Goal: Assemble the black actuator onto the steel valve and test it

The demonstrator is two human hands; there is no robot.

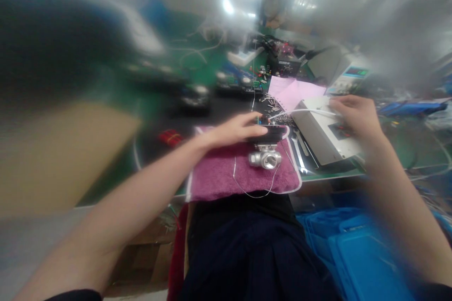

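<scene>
On a purple towel [212, 174] stands a motorized ball valve, with a silver three-port body [265, 157] below and a black actuator housing [268, 135] above. My left hand [240, 130] grips that housing from the left, thumb along the near side and fingers behind. A white cable [307, 111] runs from the actuator's top to my right hand [358, 113]. The right hand's fingers are curled over a light grey box [319, 138] with a dark switch panel, and the cable disappears beneath them. Its thumb is hidden. A thin wire [243, 192] loops over the towel's front.
Wrenches [299, 153] lie between towel and grey box. Loose screws [273, 103] and pink paper [294, 91] are behind. An instrument with a green display [356, 72] stands at the back right. Red pieces [171, 137] lie left; blue crates [363, 254] are below the table edge.
</scene>
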